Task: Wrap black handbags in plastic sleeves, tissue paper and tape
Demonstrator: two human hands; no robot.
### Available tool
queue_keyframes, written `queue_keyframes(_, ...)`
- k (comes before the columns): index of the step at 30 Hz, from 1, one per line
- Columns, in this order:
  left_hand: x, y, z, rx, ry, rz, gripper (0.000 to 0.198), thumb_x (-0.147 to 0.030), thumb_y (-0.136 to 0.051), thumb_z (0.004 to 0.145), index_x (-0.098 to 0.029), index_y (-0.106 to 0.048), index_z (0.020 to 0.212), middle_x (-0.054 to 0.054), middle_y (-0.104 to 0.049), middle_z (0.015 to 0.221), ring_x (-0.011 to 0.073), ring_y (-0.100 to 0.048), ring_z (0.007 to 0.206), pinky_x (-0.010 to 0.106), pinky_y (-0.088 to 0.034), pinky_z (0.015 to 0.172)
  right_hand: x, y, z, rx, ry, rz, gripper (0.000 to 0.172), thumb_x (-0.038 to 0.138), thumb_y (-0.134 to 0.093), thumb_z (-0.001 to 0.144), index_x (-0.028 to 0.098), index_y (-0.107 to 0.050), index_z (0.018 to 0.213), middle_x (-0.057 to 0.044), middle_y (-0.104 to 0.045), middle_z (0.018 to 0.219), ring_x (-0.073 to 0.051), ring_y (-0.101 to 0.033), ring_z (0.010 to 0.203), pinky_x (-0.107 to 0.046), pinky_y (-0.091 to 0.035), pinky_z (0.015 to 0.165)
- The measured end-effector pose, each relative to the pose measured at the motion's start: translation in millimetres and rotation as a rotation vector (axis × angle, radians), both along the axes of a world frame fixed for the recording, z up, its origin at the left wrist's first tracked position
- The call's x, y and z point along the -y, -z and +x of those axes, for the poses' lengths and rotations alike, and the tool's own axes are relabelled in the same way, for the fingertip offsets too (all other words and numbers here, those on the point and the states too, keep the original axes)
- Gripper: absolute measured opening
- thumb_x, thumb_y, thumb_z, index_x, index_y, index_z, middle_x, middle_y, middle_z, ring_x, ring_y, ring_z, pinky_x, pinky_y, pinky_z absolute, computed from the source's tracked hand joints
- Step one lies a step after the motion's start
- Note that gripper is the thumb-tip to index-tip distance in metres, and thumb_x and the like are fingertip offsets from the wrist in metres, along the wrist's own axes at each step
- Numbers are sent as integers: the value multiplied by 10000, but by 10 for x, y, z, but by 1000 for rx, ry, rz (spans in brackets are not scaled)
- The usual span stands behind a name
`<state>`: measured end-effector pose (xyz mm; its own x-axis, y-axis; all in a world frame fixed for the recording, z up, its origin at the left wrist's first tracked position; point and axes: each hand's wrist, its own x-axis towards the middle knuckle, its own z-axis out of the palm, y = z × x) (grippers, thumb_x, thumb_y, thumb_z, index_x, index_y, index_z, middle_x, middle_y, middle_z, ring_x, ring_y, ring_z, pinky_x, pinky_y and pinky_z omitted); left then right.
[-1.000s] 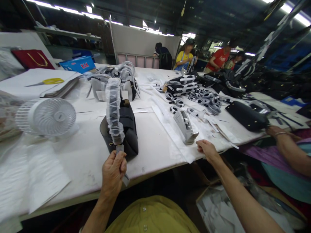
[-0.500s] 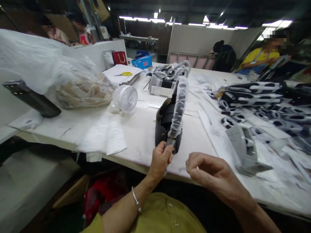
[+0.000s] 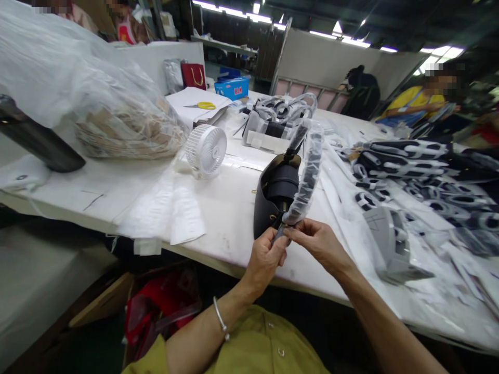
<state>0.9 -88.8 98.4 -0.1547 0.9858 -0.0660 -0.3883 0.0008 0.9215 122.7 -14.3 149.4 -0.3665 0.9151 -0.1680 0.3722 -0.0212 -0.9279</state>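
Note:
A black handbag [image 3: 267, 200] stands at the front of the white table, its top gaping. From it rises a strap [image 3: 311, 174] in an arch, wrapped in translucent white film. My left hand [image 3: 268, 254] is closed round the strap's lower end, beside the bag's near side. Just above, my right hand [image 3: 312, 239] pinches the same strap where the wrapping ends. The fingertips of both hands nearly meet. What exactly lies between the right fingertips is too small to make out.
Left of the bag stand a small white fan [image 3: 206, 150] and a plastic sack [image 3: 120, 135] of brown material. Yellow scissors [image 3: 205, 105] lie on papers behind. Wrapped straps [image 3: 409, 161] and a grey tape dispenser [image 3: 388, 239] fill the right side. A person in yellow [image 3: 413, 104] works beyond.
My right hand has come in from the right, from loosely curled in the air to pinching the strap beside my left hand. The view has shifted slightly; the bag appears a little further right.

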Motion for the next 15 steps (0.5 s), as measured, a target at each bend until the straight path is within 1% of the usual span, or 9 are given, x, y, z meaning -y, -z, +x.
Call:
queue_keyframes(2,4,-7,0,61,18,-11,419,-585,-560,875,-180,-515,779,-88,-403,467,49,-279,402,191,-206,419,-3,-41,7,13,-14,-20,428,543,-786,661,188,-554,604,8,-550,611,-134,-474,605,-273,-404,595)
queue_keyframes(4,2,-16,8,127,19,-58,432,-601,-552,872,-178,-530,786,-97,-374,442,44,-231,372,187,-166,388,-12,-91,39,20,-52,-58,421,551,-776,668,185,-577,605,3,-561,610,-134,-478,606,-273,-406,600)
queue_keyframes(7,-2,-34,13,242,29,-145,420,-594,-589,840,-181,-539,787,-111,-351,409,38,-170,328,188,-113,344,-29,-147,113,-6,-140,-145,382,529,-781,661,171,-651,645,3,-591,633,-131,-493,622,-273,-415,632)
queue_keyframes(9,5,-56,1,308,59,-190,416,-585,-624,810,-178,-547,778,-112,-357,400,33,-157,307,190,-95,325,-37,-154,148,-32,-165,-202,363,501,-797,641,157,-688,683,-6,-622,662,-130,-506,639,-277,-422,654)
queue_keyframes(12,34,-113,-31,386,165,-261,438,-587,-673,767,-160,-573,771,-100,-397,417,23,-181,298,184,-105,321,-34,-121,143,-75,-169,-265,361,483,-804,617,144,-688,661,-12,-626,644,-126,-504,618,-279,-419,642)
queue_keyframes(15,74,-184,-35,479,304,-323,444,-567,-714,750,-140,-594,779,-85,-434,451,16,-207,308,183,-113,329,-13,-41,80,-72,-129,-271,335,446,-817,576,149,-662,588,2,-597,565,-122,-492,564,-271,-405,590)
